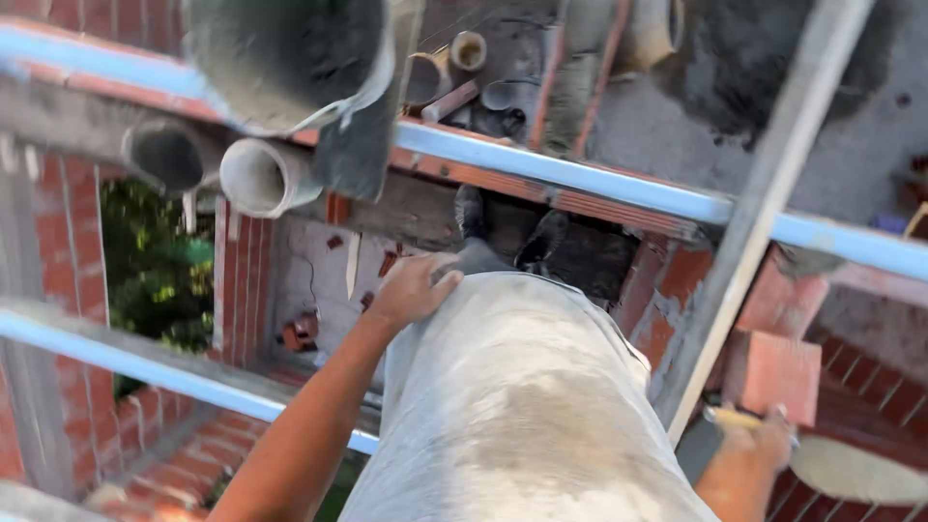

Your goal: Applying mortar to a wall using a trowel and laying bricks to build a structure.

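Note:
My left hand (411,288) rests on my own grey, dusty trouser leg (512,406) near the knee, fingers spread over the cloth and holding nothing. My right hand (749,449), low at the right edge, grips the handle of a trowel (851,469) whose blade carries grey mortar. A red brick (773,372) sits just above that hand on the top of a brick wall (662,309). My dark shoes (541,242) stand on a wooden plank far below.
Blue scaffold tubes (580,174) cross the view, with another (145,362) lower left. A grey diagonal bar (764,213) runs past the brick. A mortar-caked bucket (290,58) and pale pipe ends (261,174) lie at the top left. Greenery (155,271) shows through a gap below.

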